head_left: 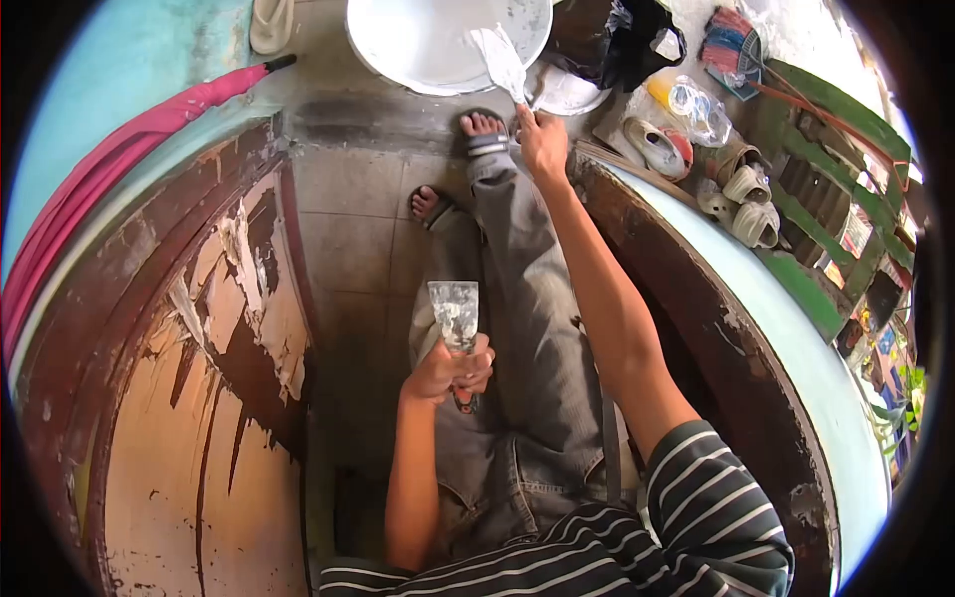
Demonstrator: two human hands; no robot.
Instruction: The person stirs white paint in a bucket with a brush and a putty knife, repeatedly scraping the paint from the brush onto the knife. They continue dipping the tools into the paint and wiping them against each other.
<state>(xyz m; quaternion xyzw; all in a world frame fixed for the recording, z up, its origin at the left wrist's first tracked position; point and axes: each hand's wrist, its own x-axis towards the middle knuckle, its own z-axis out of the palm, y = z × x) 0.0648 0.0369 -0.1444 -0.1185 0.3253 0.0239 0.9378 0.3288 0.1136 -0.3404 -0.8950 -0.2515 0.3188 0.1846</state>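
Note:
My left hand is closed around the handle of a putty knife, its wide metal blade pointing up and smeared with whitish residue. My right hand stretches forward, fingers wrapped round the handle of a second putty knife, whose blade is coated in thick white paste. That blade is over the near right rim of a large white basin. Whitish material shows inside the basin, partly cut off by the top of the view.
Peeling door panels stand to the left, by a folded pink umbrella. At right are several shoes, a black plastic bag, a clear bottle and a green wooden rack. A brown-edged panel flanks my right arm.

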